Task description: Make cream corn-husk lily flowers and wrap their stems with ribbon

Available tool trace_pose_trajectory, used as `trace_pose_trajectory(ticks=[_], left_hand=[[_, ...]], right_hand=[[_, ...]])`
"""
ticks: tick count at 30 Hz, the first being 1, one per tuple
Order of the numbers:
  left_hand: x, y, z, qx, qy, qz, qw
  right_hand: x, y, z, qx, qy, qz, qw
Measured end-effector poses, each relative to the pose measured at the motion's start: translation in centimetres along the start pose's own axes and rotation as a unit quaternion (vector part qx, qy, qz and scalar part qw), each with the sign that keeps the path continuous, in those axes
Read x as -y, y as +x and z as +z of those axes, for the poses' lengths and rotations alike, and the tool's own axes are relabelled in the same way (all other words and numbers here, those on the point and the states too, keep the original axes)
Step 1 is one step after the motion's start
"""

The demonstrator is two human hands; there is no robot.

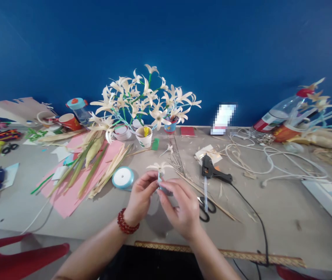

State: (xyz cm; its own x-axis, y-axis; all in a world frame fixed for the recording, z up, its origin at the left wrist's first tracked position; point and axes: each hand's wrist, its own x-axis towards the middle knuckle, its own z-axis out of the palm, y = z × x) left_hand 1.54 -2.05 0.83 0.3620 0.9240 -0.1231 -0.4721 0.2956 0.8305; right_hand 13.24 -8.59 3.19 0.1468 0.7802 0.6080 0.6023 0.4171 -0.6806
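Note:
Between my two hands, above the front middle of the table, is a cream-coloured handmade flower [161, 167] with narrow curled petals. My left hand [141, 193] pinches its short stem just under the petals. The fingers of my right hand [180, 202] close on the same stem slightly lower, where a pale blue strip seems to wrap it. Fingertips hide most of the stem. Left of my hands lies a spool of light blue ribbon [123, 177]. Black-handled scissors [206, 210] rest right of my right hand, partly under a glue stick.
A black glue gun [212, 169] lies to the right, its cord running off the front edge. Finished flowers [142, 97] stand in cups at the back. Corn husks [80, 167] cover pink paper [63, 200] at left. A white power strip [329, 202] sits at right.

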Motion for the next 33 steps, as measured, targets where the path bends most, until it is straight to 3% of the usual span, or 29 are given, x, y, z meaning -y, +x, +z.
trace_pose_trajectory(ticks=[7,14,17,19,21,24,28,33], left_hand=[[0.0,-0.1,-0.1,-0.029,-0.019,-0.03,0.999],[-0.2,-0.1,0.0,0.036,-0.061,-0.007,0.997],[-0.3,-0.1,-0.2,0.061,-0.103,-0.009,0.993],[-0.3,-0.2,-0.3,0.078,-0.125,-0.019,0.989],[-0.3,-0.3,-0.2,0.09,-0.134,-0.033,0.986],[-0.3,-0.5,0.0,0.101,-0.14,-0.051,0.984],[-0.2,-0.6,0.1,0.095,-0.139,-0.054,0.984],[-0.2,-0.2,-0.3,0.084,-0.134,-0.051,0.986]], right_hand=[[0.6,-0.6,-0.4,0.068,-0.073,-0.057,0.993],[-0.5,-2.2,-2.7,0.044,-0.004,-0.087,0.995],[-2.7,-2.6,-5.6,0.037,-0.071,-0.077,0.994],[-5.1,-3.0,-8.4,0.035,-0.161,-0.023,0.986],[-7.8,-3.3,-11.3,0.014,-0.302,0.042,0.952],[-11.4,-3.1,-14.3,0.063,-0.409,0.079,0.907],[-14.2,-1.4,-15.2,0.175,-0.431,0.074,0.882],[-16.2,0.8,-15.6,0.267,-0.377,0.055,0.885]])
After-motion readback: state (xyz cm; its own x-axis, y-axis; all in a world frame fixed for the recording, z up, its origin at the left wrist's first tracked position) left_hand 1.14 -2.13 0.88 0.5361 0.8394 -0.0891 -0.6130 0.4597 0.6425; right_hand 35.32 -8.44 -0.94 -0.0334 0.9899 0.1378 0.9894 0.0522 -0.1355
